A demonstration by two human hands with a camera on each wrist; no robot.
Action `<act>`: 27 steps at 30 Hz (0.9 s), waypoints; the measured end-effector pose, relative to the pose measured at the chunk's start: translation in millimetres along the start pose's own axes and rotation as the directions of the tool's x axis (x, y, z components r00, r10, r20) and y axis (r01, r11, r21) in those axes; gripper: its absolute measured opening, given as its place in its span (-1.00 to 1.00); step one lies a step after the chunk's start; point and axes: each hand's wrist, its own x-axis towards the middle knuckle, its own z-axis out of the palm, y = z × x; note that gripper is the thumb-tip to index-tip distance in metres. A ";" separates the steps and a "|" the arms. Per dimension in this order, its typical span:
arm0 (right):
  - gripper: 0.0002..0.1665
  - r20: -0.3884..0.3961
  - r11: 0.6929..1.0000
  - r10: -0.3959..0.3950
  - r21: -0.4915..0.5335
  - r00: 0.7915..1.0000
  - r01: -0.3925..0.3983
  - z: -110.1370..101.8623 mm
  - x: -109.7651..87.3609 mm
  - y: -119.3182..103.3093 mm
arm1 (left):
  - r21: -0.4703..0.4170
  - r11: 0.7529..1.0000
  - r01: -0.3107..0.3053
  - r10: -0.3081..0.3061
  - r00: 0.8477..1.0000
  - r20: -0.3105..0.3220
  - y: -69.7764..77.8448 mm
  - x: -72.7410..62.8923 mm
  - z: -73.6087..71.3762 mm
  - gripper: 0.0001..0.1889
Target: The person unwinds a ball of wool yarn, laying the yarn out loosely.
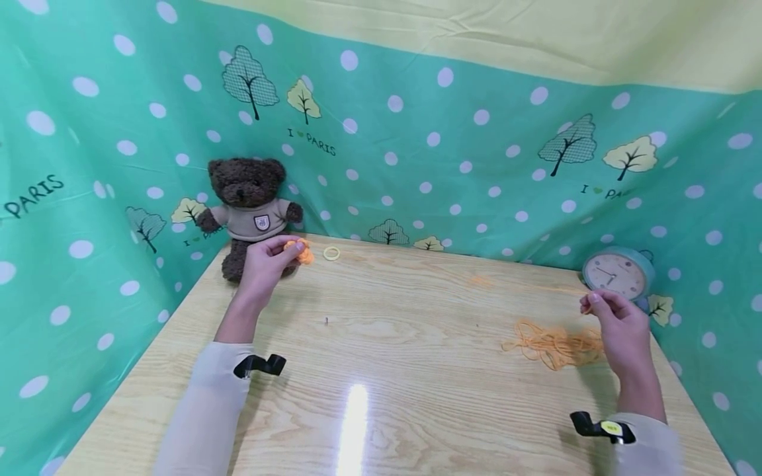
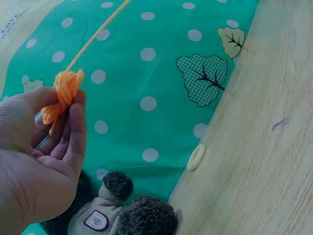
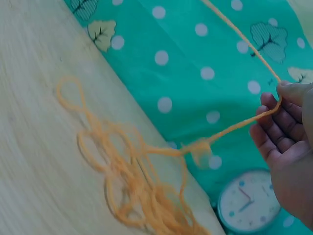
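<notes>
A small wound bundle of orange yarn (image 2: 68, 90) is pinched between the thumb and fingers of my left hand (image 1: 266, 264), in front of the teddy bear. From its top a single strand (image 2: 98, 36) runs off, pulled straight. Far to the right, my right hand (image 1: 622, 324) pinches the yarn between thumb and fingertips, beside the clock. In the right wrist view the strand (image 3: 242, 36) bends at those fingertips and leads down to a loose, tangled pile of orange yarn (image 3: 137, 186) on the table. That pile (image 1: 556, 345) lies just left of my right hand.
A dark brown teddy bear (image 1: 247, 192) in a grey top sits at the back left. Near it lies a pale yellow ring (image 1: 331, 253). A round teal clock (image 1: 616, 272) stands at the back right. Behind the wooden table (image 1: 387, 370) hangs a green dotted cloth (image 1: 417, 178).
</notes>
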 end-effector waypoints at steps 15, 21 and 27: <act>-0.85 -0.046 0.983 0.069 0.174 0.997 -0.060 -41.8 0.0 28.5 | -0.011 1.000 0.008 -0.008 1.000 -0.009 0.1 1.5 -2.2 -0.72; -0.86 -0.082 0.973 0.147 0.192 0.986 -0.129 -54.8 -3.1 38.7 | 0.001 1.000 0.003 -0.003 1.000 -0.012 0.6 1.7 -2.0 -0.68; -0.84 -0.128 0.955 0.245 0.204 0.961 -0.216 -67.2 -5.4 52.2 | -0.002 1.000 0.002 -0.002 1.000 -0.018 0.6 1.2 -2.4 -0.67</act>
